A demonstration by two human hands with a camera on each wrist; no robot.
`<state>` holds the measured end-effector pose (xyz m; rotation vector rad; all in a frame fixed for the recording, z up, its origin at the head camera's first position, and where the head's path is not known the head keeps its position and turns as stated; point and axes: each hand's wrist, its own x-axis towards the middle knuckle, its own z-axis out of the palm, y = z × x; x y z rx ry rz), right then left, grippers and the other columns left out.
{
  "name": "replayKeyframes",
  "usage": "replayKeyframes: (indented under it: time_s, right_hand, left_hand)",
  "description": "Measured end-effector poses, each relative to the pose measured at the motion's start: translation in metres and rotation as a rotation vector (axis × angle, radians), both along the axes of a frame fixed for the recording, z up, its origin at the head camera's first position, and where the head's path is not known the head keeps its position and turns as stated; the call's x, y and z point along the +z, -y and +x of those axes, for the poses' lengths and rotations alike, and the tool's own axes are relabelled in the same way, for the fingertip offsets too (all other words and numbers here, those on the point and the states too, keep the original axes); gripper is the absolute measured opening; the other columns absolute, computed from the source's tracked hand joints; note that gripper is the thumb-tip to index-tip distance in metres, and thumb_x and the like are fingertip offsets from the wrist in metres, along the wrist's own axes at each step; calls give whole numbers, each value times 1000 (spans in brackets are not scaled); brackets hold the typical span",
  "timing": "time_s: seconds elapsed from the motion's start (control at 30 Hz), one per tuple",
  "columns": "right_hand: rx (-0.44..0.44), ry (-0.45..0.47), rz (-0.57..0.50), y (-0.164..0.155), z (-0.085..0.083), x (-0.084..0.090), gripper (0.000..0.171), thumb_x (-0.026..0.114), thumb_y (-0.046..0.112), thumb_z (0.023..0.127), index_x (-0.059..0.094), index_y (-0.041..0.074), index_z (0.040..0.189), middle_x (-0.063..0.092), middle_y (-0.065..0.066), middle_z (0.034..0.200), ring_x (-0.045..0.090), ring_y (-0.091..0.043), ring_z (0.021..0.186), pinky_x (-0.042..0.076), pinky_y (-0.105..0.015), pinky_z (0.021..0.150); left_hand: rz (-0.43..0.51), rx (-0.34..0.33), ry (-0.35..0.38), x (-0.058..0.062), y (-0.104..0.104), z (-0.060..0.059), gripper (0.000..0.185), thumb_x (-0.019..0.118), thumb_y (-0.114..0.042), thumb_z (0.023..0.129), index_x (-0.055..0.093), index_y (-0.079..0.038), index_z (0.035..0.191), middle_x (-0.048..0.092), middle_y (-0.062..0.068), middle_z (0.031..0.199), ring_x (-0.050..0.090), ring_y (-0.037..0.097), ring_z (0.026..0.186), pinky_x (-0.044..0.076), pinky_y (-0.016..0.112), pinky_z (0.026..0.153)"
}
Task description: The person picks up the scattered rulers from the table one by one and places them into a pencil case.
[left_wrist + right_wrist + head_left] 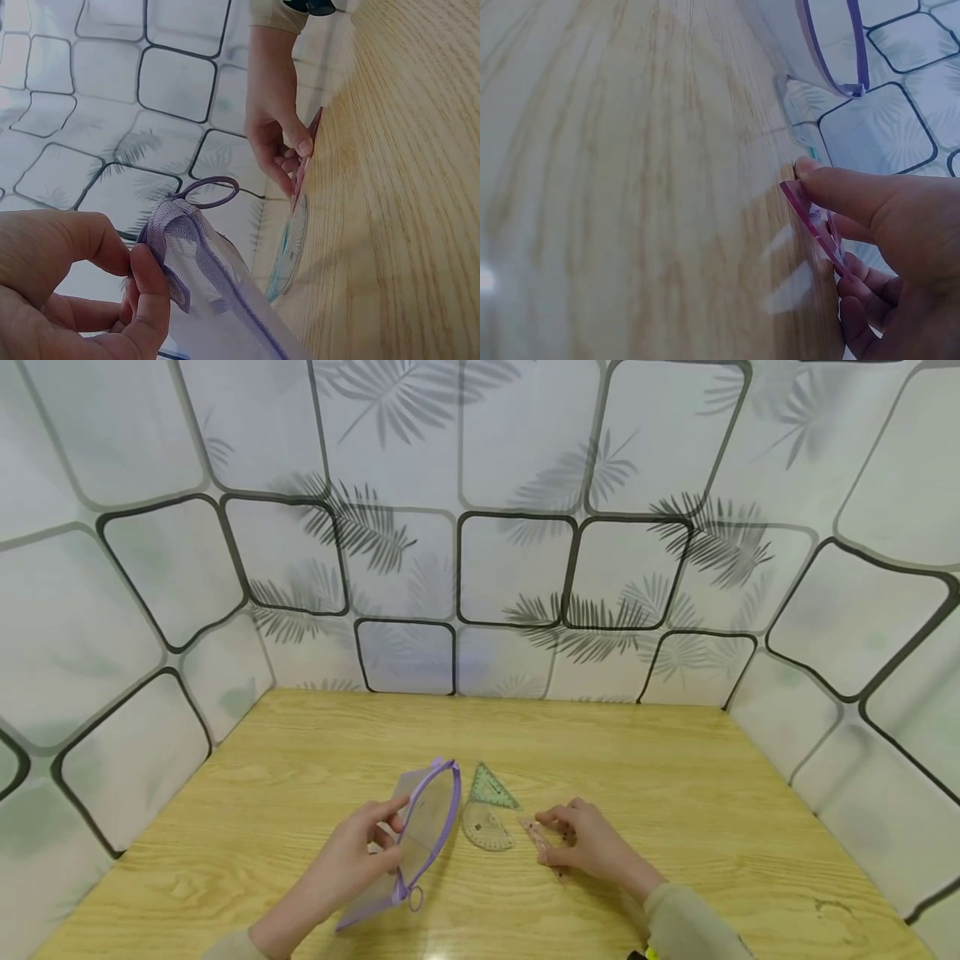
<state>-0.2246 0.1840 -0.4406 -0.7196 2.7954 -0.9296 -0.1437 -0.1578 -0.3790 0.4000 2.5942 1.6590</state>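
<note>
Left hand (356,847) pinches the pouch (430,817). It gapes toward the right hand (588,843), which grips the pink piece (533,832).

Three views: one high behind the fingers, two low and close to them.
The head view looks forward and down, far enough back to cover the left hand (352,852), the right hand (588,847), the tabletop (637,752) around their fingers and the patterned wall covering (510,568) beyond. The left wrist view, turned sideways, faces past the near left fingers toward the right ones; the right wrist view, turned the opposite way, looks past the near right fingers toward the purple-edged pouch (431,822). Both wrist views share that pouch and the pink plastic piece (806,210) at the right fingers.
</note>
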Motion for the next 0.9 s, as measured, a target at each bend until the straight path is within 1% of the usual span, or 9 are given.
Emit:
replayKeyframes:
  time_s: [0.17, 0.27, 0.4, 0.53, 0.63, 0.77, 0.9]
  right_hand:
    - [1, 0, -13, 1, 1, -1, 49, 79, 33, 82, 66, 11, 123, 52, -4, 94, 40, -12, 79, 37, -20, 62]
    - [-22, 2, -4, 2, 1, -2, 46, 79, 33, 81, 66, 13, 121, 50, -3, 93, 39, -12, 77, 37, -20, 60]
    - [-44, 10, 6, 4, 1, -1, 45, 79, 32, 81, 66, 14, 120, 49, -4, 97, 40, -13, 77, 38, -20, 61]
    - [-32, 25, 2, 4, 0, 1, 46, 79, 33, 81, 65, 13, 120, 52, -4, 97, 43, -12, 77, 39, -20, 61]
    - [-16, 37, 0, 3, -2, 3, 45, 79, 32, 81, 66, 11, 118, 55, -2, 92, 44, -10, 74, 39, -20, 60]
    - [-2, 66, -6, 4, -5, 6, 41, 79, 29, 82, 67, 8, 116, 54, 1, 83, 45, -9, 71, 39, -21, 57]
    - [3, 92, -3, 4, -5, 9, 40, 76, 28, 85, 66, 7, 117, 53, 2, 79, 45, -8, 67, 38, -21, 55]
  left_hand:
    - [-9, 7, 10, 0, 0, 0, 66, 60, 7, 78, 44, 11, 142, 53, 16, 106, 56, 8, 76, 56, 20, 58]
    - [-16, 12, 7, 0, -1, 0, 67, 59, 7, 77, 44, 11, 142, 53, 17, 107, 57, 9, 76, 56, 20, 57]
    - [-31, 23, 7, 1, -2, -2, 66, 59, 6, 78, 45, 9, 142, 53, 18, 107, 57, 10, 76, 56, 20, 58]
    - [-37, 19, 8, 2, -2, -2, 65, 59, 5, 79, 45, 9, 142, 53, 19, 107, 56, 8, 76, 58, 22, 60]
    - [-34, 13, 11, 2, -1, -2, 65, 59, 5, 79, 44, 10, 142, 53, 19, 107, 56, 8, 76, 59, 22, 60]
    - [-32, 7, 11, 1, -1, -2, 65, 59, 5, 79, 44, 10, 142, 52, 19, 107, 56, 7, 76, 59, 22, 61]
    - [-43, 3, 1, 1, 0, -2, 65, 59, 5, 79, 44, 10, 142, 53, 17, 105, 56, 6, 75, 58, 22, 59]
